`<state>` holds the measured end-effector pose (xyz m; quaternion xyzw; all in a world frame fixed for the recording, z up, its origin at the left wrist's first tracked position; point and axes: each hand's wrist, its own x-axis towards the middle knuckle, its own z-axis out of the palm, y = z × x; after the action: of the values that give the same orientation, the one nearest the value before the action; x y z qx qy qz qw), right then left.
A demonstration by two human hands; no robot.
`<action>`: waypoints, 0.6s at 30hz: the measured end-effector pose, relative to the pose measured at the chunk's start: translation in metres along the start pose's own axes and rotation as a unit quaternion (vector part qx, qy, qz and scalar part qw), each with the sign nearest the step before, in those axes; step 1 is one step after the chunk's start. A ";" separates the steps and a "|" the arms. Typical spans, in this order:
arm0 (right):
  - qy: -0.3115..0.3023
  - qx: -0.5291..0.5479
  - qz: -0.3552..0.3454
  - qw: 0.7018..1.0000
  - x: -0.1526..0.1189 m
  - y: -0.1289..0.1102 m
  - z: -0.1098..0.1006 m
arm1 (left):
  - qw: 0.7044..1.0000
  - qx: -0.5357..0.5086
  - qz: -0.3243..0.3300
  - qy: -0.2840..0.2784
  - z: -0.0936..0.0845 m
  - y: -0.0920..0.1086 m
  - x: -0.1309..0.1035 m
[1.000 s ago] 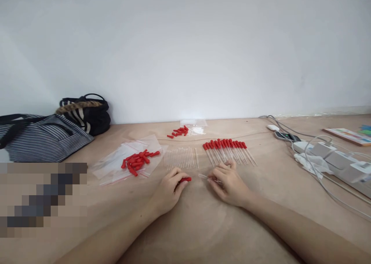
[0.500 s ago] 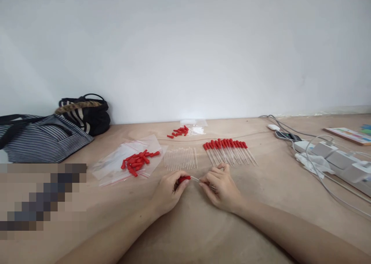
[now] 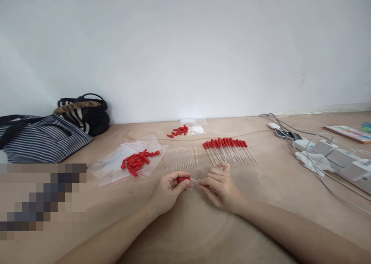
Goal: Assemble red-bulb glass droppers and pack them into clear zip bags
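Observation:
Between thumb and fingers, my left hand (image 3: 169,190) grips a red rubber bulb (image 3: 183,179). A thin clear tube (image 3: 194,181) runs from the bulb's open end into the pinched fingers of my right hand (image 3: 222,187), which hide its far end. Beyond my hands lies a row of loose clear tubes (image 3: 181,158). Several red-topped droppers (image 3: 228,150) lie side by side just past my right hand. To the left, a pile of red bulbs (image 3: 139,161) rests on clear plastic bags (image 3: 110,165).
Farther back are more red bulbs (image 3: 179,130) beside a small clear bag (image 3: 197,122). A striped bag (image 3: 49,138) and a black bag (image 3: 92,117) stand at the left. On the right are a power strip (image 3: 355,171) with cables, crumpled tissue (image 3: 314,162) and a colourful board (image 3: 348,134).
My left fingers have shifted slightly around the bulb, showing more of it. The tube between my hands lies a little lower. Both hands keep their hold.

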<state>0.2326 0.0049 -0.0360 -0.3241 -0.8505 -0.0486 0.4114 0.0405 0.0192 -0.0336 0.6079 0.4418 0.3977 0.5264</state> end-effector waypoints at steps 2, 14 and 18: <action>0.015 -0.007 -0.023 1.000 0.001 0.001 -0.002 | 1.000 -0.024 -0.008 -0.004 0.000 0.002 0.000; 0.035 -0.056 -0.080 0.995 0.004 0.002 -0.005 | 0.999 -0.039 -0.002 -0.020 0.006 0.002 -0.006; 0.028 -0.026 -0.064 0.997 0.006 0.003 -0.003 | 1.000 -0.020 0.009 -0.015 0.010 0.001 -0.007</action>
<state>0.2337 0.0088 -0.0302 -0.2780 -0.8562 -0.1057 0.4225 0.0486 0.0095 -0.0340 0.6066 0.4206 0.4022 0.5417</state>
